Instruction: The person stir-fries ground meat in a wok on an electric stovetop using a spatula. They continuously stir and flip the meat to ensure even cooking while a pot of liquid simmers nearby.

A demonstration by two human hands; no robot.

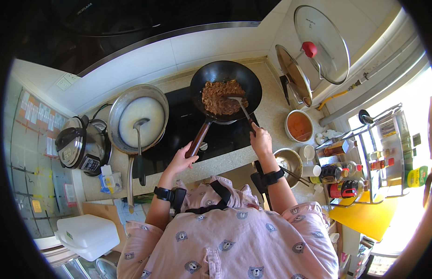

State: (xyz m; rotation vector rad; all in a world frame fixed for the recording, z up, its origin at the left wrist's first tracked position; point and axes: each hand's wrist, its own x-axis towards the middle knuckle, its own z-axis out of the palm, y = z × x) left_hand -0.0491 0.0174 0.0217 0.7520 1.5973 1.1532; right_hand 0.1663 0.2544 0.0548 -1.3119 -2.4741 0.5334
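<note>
A black wok [202, 73] stands on the right side of the black glass cooktop [176, 139]. Brown chopped food, perhaps minced meat, [219, 91] covers the middle of its bowl. My left hand [181, 158] is around the lower end of the wok's wooden handle [199, 137]. In my right hand [261, 141] is the dark handle of a metal spatula [243, 106], whose blade lies in the food. To the left, a large metal pan [114, 115] contains whitish liquid [146, 111]. A ladle [139, 146] rests in it, its dark handle leaning over the rim.
On the right stand a bowl of orange-red liquid [299, 125], a metal bowl [288, 157] with chopsticks, and a rack of bottles [333, 174]. Glass lids [327, 31] hang on the wall. An electric pressure cooker [81, 146] sits left; a range hood [132, 21] overhangs the back.
</note>
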